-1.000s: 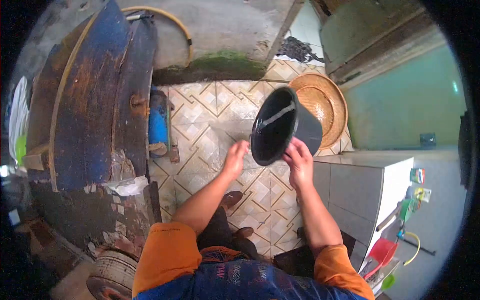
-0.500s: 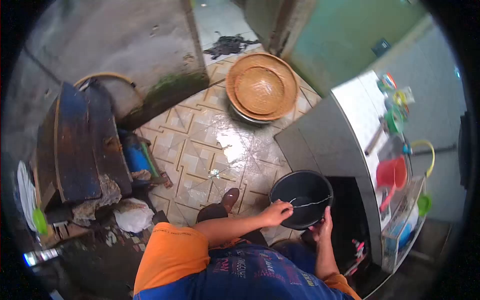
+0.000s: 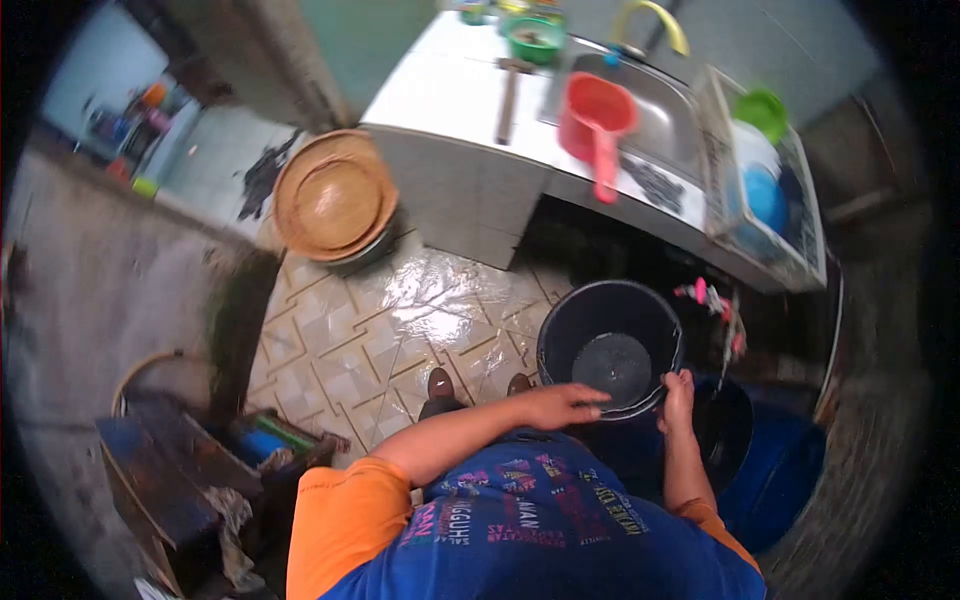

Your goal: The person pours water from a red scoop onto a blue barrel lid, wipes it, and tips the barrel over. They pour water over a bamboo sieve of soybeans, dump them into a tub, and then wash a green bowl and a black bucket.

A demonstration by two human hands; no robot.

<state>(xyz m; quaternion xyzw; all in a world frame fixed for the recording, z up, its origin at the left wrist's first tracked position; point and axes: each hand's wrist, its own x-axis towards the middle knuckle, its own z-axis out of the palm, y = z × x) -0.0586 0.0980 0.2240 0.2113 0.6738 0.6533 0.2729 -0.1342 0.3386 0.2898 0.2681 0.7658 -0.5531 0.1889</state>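
A black bucket (image 3: pixel 612 365) is tilted in front of me, its inside and a pale round bottom showing. Its thin wire handle lies along the near rim. My left hand (image 3: pixel 565 406) rests at the near left of that rim, fingers stretched out and apart. On the right side of the rim my right hand (image 3: pixel 678 400) is closed round the edge; its fingertips are partly hidden.
Ahead is a white counter (image 3: pixel 440 90) with a hammer (image 3: pixel 508 100), a red dipper (image 3: pixel 598 120), a sink (image 3: pixel 655 105) and a dish rack (image 3: pixel 765 190). Woven trays (image 3: pixel 335 205) stand on the wet tiles (image 3: pixel 350 340). Blue barrels (image 3: pixel 775 480) are at right, old boards (image 3: pixel 165 470) at left.
The view has turned right toward the counter and sink. The wire handle, held up by my left hand before, now lies against the rim, and those fingers have straightened. My right hand stays at the rim.
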